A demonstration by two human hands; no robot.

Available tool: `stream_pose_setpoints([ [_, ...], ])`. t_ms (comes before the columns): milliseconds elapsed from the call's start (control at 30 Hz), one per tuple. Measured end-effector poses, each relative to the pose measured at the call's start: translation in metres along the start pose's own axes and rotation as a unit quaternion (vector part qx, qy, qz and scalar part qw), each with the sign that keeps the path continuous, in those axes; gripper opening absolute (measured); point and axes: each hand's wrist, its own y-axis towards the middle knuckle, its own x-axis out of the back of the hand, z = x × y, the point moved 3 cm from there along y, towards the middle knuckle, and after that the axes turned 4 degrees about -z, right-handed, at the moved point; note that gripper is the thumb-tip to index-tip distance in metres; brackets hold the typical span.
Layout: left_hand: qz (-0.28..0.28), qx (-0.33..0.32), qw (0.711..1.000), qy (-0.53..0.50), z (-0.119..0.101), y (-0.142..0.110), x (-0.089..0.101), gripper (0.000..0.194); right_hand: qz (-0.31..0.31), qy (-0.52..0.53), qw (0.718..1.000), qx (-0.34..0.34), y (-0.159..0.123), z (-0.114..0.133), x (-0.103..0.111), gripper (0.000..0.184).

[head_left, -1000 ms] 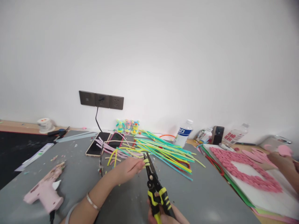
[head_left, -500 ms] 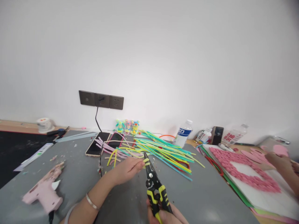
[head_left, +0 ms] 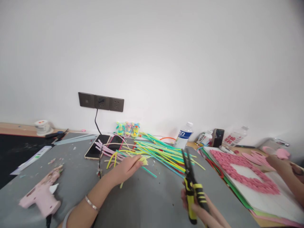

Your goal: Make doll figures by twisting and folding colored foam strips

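Closed fingers of my left hand (head_left: 125,171) pinch a small yellow piece of bent pipe cleaner (head_left: 143,161) over the middle of the grey table. My right hand (head_left: 203,212) is wrapped round the handles of black-and-yellow pliers (head_left: 193,186), held upright with the jaws slightly apart and nothing between them. A gap separates the pliers from the yellow piece. Behind my left hand spreads a loose heap of yellow, teal and lilac pipe cleaners (head_left: 163,155). Against the wall stand three small fuzzy figures (head_left: 128,129).
A pink glue gun (head_left: 42,193) lies at the left. Phones (head_left: 97,147) rest under a black cord. A white bottle (head_left: 184,136) stands behind the heap. On the right, another person's hand (head_left: 280,167) is near a pink braided piece (head_left: 266,185) on stacked sheets.
The pliers have moved right, away from my left hand, and their jaws have parted. My left hand has shifted slightly left and still pinches the yellow piece, now showing more of it.
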Motion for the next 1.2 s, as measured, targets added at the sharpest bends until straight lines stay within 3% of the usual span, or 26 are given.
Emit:
stream_pose_setpoints([
  [133, -0.029, 0.016, 0.998, -0.051, 0.007, 0.0, -0.002, 0.028, 0.024, -0.259, 0.963, 0.075, 0.003, -0.017, 0.006, 0.046],
  [333, -0.034, 0.063, 0.973, -0.218, 0.014, 0.006, -0.008, 0.036, -0.05, -0.483, 0.86, 0.159, 0.03, -0.05, 0.0, 0.054],
  [500, -0.14, 0.169, 0.872, -0.438, 0.023, 0.009, -0.003, 0.035, -0.06, -0.5, 0.839, 0.208, 0.052, -0.05, -0.003, 0.051],
  [633, -0.167, 0.207, 0.798, -0.542, 0.026, 0.009, 0.002, 0.032, -0.051, -0.487, 0.84, 0.233, 0.072, -0.055, -0.001, 0.052],
  [733, -0.173, 0.203, 0.771, -0.578, 0.026, 0.01, 0.005, 0.03, -0.071, -0.485, 0.829, 0.268, 0.076, -0.059, -0.003, 0.05],
  [900, -0.174, 0.192, 0.765, -0.59, 0.028, 0.01, 0.004, 0.032, -0.169, -0.471, 0.802, 0.325, 0.06, -0.043, -0.031, 0.036],
  [967, -0.173, 0.191, 0.766, -0.589, 0.029, 0.009, 0.002, 0.03, -0.144, -0.42, 0.822, 0.357, 0.052, -0.026, -0.053, 0.031],
  [1100, -0.173, 0.187, 0.757, -0.601, 0.024, 0.009, 0.002, 0.025, 0.03, -0.305, 0.877, 0.369, 0.055, 0.012, -0.104, 0.023],
  [1200, -0.202, 0.174, 0.733, -0.626, 0.021, 0.01, 0.007, 0.026, 0.112, -0.323, 0.863, 0.372, 0.076, 0.029, -0.137, 0.022],
])
